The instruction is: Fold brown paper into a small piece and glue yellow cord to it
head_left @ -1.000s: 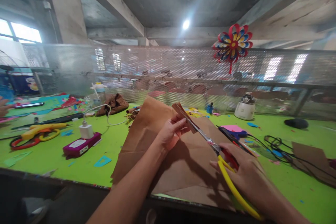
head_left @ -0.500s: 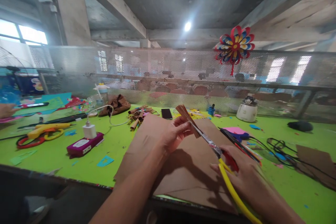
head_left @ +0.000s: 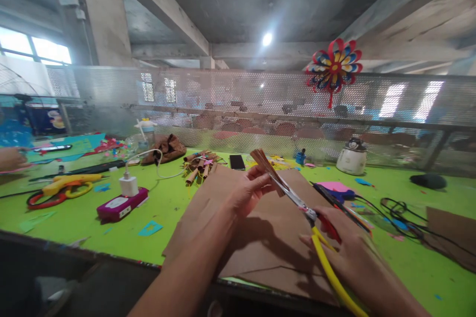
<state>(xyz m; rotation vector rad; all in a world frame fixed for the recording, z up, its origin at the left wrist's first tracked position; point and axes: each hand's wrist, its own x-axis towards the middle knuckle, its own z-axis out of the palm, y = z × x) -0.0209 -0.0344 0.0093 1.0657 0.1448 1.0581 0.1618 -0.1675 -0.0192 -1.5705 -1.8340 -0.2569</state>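
Observation:
My left hand pinches a bundle of narrow brown paper strips, fanned a little at the upper end. In my right hand is a pair of scissors with red and yellow handles. Its blades lie along the lower part of the strips, close to my left fingertips. Whether the blades are cutting into the paper I cannot tell. Below both hands a large brown cardboard sheet lies on the green table.
Left stand a purple power strip with a white charger, and a yellow glue gun beside scissors. Rolled brown tubes and a phone lie behind the cardboard. On the right are black cables and a white jar. Another person's hand shows far left.
The view has shifted slightly. My hands, the paper strips and the scissors keep nearly the same pose.

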